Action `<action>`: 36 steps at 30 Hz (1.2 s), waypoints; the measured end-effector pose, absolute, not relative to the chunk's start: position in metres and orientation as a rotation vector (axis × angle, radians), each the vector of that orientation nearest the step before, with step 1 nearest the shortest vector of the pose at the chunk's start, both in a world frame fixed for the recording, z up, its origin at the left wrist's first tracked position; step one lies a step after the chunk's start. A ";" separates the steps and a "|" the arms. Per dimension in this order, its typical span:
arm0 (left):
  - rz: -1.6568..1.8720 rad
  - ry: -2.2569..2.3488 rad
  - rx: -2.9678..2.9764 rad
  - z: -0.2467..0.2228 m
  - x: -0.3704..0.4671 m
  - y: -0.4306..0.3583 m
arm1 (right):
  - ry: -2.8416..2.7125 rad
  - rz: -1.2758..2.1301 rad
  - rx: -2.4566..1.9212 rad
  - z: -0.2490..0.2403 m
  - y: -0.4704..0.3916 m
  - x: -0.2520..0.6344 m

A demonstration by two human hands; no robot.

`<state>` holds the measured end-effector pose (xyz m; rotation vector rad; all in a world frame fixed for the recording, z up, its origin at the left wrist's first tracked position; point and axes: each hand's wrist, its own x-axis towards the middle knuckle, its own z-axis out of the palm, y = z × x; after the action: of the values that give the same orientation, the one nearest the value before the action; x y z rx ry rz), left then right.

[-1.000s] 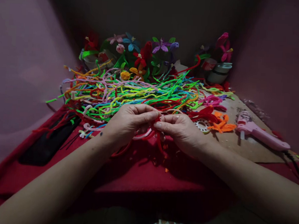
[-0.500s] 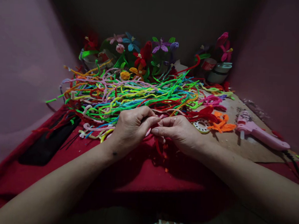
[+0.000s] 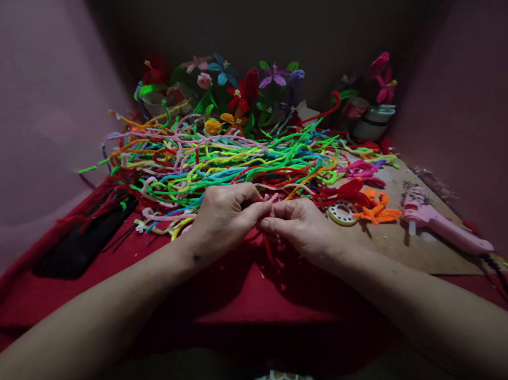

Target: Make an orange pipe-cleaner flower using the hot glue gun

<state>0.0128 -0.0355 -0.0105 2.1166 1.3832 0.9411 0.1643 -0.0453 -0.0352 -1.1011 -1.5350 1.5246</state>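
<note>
From the head camera, the left hand and right hand meet fingertip to fingertip just in front of the pile of coloured stems, both pinching a red stem whose loose ends hang below the knuckles onto the red cloth; right of the pile lie an orange flower, a tape roll and a pink glue gun. The stem looks feather-light, fuzzy and easily bent, likely holding any kink; best pinched close beside the bend, since a grip far out would only flex it.
</note>
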 end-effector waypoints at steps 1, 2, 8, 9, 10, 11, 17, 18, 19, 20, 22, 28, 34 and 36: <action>0.908 1.359 2.033 -0.009 0.012 -0.034 | -1.512 1.530 -1.096 -0.035 -0.046 0.164; 0.871 1.325 1.940 -0.006 0.011 -0.031 | -1.484 1.533 -1.083 -0.035 -0.046 0.164; 0.501 1.166 1.713 0.003 0.002 -0.022 | -1.334 1.425 -0.932 -0.036 -0.039 0.167; 0.460 1.159 1.743 0.002 0.003 -0.023 | -1.334 1.406 -0.935 -0.037 -0.038 0.167; 0.466 1.165 1.810 0.001 0.003 -0.024 | -1.335 1.395 -0.948 -0.038 -0.036 0.167; 0.519 1.190 1.920 -0.002 0.004 -0.026 | -1.331 1.392 -0.972 -0.039 -0.036 0.167; 0.835 1.345 2.670 -0.019 0.007 -0.037 | -1.247 1.396 -1.073 -0.045 -0.033 0.165; 0.862 1.355 2.656 -0.020 0.007 -0.037 | -1.232 1.398 -1.065 -0.045 -0.033 0.165; 0.897 1.369 2.582 -0.019 0.008 -0.036 | -1.215 1.402 -1.048 -0.045 -0.032 0.165; 0.932 1.383 2.453 -0.017 0.008 -0.035 | -1.195 1.410 -1.025 -0.045 -0.031 0.166; 0.993 1.373 2.068 -0.012 0.009 -0.031 | -1.128 1.443 -0.969 -0.044 -0.029 0.167; 0.910 1.116 1.302 -0.010 0.008 -0.020 | -0.946 1.494 -0.872 -0.044 -0.025 0.169; 0.632 1.004 1.277 -0.018 0.011 -0.028 | -0.992 1.485 -0.876 -0.046 -0.027 0.168; 0.592 1.028 1.272 -0.019 0.015 -0.031 | -1.025 1.458 -0.925 -0.047 -0.029 0.166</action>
<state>0.0152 -0.0315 -0.0188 1.2716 1.0277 0.5920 0.1660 -0.0292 -0.0468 -0.9251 -1.0253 1.4581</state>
